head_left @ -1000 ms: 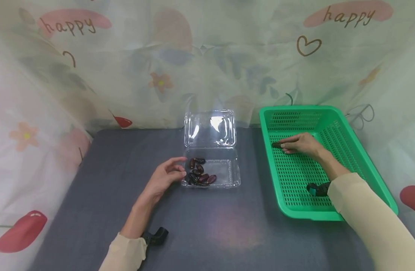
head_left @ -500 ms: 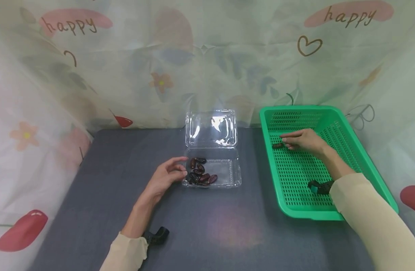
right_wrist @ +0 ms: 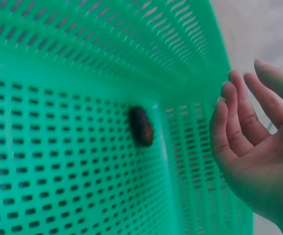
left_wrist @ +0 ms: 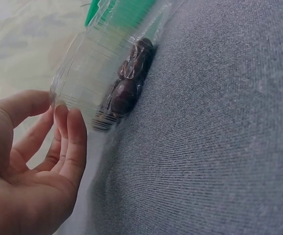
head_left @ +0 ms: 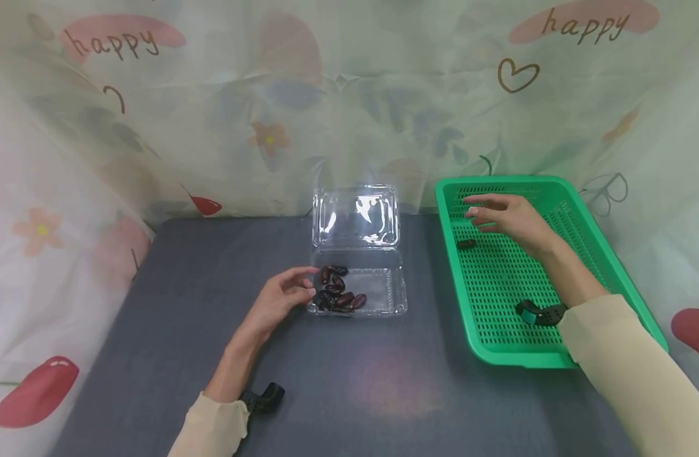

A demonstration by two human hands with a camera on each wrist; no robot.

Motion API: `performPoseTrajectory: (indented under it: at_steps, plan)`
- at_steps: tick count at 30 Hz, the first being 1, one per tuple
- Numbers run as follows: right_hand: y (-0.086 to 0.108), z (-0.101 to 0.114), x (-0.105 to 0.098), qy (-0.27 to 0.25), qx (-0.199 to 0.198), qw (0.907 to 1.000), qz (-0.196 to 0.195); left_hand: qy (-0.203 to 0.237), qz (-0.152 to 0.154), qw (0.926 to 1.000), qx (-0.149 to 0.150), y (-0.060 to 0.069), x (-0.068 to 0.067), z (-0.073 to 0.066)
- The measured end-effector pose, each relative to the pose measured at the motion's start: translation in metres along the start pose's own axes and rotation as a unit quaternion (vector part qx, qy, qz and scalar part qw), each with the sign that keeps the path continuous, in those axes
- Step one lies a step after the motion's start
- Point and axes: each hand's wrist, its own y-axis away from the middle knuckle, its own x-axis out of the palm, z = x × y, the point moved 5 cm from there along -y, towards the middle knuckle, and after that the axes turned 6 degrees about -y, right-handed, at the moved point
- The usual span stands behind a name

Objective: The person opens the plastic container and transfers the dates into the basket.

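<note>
My left hand (head_left: 278, 298) holds the left rim of a clear plastic clamshell box (head_left: 372, 285), thumb and fingers curled at its edge. Several dark brown dates (head_left: 344, 299) lie in the left half of that box, also visible through its wall in the left wrist view as dates (left_wrist: 124, 95). Over the green plastic basket (head_left: 469, 330) hovers my right hand (head_left: 512, 219), fingers loosely extended, nothing in them. One date (head_left: 466, 244) rests on the basket floor by its left wall. In the right wrist view this date (right_wrist: 141, 126) lies apart from the fingers.
The box's lid (head_left: 355, 219) stands raised behind it, near the patterned curtain (head_left: 349, 127). A grey cloth (head_left: 349, 374) covers the table. Black wrist straps (head_left: 264, 398) show at both forearms.
My right hand has let go of the date in the basket and lifted away, up toward the back wall, its fingers spreading. The left hand stays at the box.
</note>
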Motion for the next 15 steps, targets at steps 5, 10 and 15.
performPoseTrajectory:
  at_steps: [5, 10, 15]
  plan:
    - [0.007, 0.02, 0.009, -0.01, -0.027, 0.9996, -0.005, 0.007, 0.001, 1.0, -0.003, 0.0, 0.0, 0.0]
    - [0.016, 0.038, 0.023, -0.014, -0.047, 0.9988, -0.005, 0.004, -0.003, 0.9999, -0.009, 0.002, 0.0, -0.001]
    - [0.024, 0.053, 0.037, -0.035, -0.076, 0.9964, -0.015, 0.0, -0.004, 0.9999, -0.01, 0.003, 0.0, -0.002]
